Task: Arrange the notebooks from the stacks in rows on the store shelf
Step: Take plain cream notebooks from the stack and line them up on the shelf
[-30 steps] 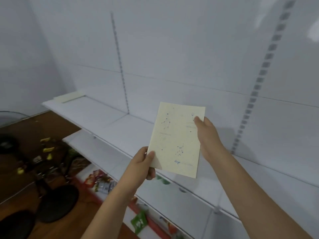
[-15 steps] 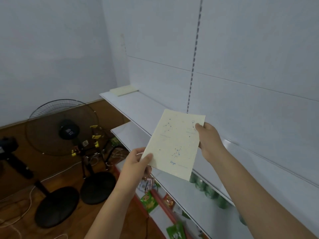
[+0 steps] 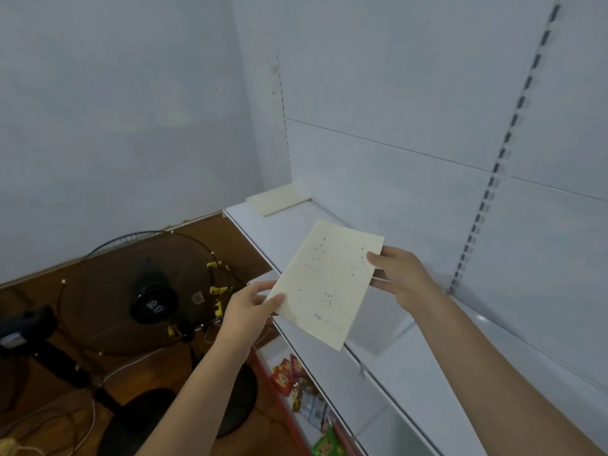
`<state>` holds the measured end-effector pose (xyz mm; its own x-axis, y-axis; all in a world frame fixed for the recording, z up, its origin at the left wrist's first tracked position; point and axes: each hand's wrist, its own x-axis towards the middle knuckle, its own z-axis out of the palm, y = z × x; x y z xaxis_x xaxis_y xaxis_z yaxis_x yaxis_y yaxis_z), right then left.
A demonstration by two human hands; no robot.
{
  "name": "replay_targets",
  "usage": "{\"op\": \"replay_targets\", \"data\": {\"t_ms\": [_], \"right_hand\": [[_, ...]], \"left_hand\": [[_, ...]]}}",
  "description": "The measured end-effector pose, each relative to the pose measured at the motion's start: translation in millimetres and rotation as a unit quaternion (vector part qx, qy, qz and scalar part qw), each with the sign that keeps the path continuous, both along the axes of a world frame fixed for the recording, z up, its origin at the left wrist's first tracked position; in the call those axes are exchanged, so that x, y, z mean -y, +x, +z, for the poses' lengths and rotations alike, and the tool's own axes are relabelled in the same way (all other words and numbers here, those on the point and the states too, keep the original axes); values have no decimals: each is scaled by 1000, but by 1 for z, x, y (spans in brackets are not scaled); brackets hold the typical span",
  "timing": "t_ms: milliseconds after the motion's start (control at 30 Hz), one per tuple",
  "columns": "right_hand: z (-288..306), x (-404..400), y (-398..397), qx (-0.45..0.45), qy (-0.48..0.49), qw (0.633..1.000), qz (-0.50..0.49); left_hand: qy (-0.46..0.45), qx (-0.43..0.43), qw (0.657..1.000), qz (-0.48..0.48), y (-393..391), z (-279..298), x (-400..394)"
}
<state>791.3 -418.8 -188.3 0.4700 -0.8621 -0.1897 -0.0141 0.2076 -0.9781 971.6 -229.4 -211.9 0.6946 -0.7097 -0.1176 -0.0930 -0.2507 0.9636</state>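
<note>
I hold a cream notebook (image 3: pixel 329 281) with blue constellation dots on its cover, tilted above the white store shelf (image 3: pixel 283 238). My left hand (image 3: pixel 250 307) pinches its lower left corner, thumb on the cover. My right hand (image 3: pixel 401 274) grips its upper right edge. A second cream notebook (image 3: pixel 279 199) lies flat at the far left end of the shelf, against the back panel.
A slotted upright (image 3: pixel 493 172) runs up the white back panel to the right. Lower shelves hold red and green snack packets (image 3: pixel 296 380). On the wooden floor to the left stands a black fan (image 3: pixel 151 291) with cables and round bases.
My view has swung left along the shelf, bringing the fan and the far notebook closer. The held notebook has tilted flatter and moved toward the shelf's left part; both hands keep their hold.
</note>
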Motion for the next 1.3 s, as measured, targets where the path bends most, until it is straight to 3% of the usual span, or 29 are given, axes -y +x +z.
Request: {"op": "replay_targets", "data": {"t_ms": [133, 233, 400, 600, 833, 1000, 1133, 1300], "right_hand": [[-6, 50, 62, 7, 18, 1000, -10], [-16, 84, 99, -1, 32, 999, -23], [-41, 134, 153, -12, 63, 996, -61], [-61, 190, 209, -38, 83, 985, -143], [-77, 228, 264, -230, 74, 944, -222], [-79, 233, 281, -304, 90, 920, -232], [-76, 234, 284, -326, 91, 907, -249], [-76, 237, 284, -253, 137, 920, -265]], "left_hand": [[32, 32, 998, -36, 67, -5, 47], [65, 82, 988, -115, 115, -15, 77], [131, 226, 943, -206, 188, -29, 139], [129, 301, 893, -308, 273, -34, 232], [166, 350, 813, -434, 326, -50, 314], [139, 382, 757, -512, 339, -64, 323], [121, 392, 755, -512, 344, -73, 327], [111, 364, 778, -500, 355, -78, 331]]}}
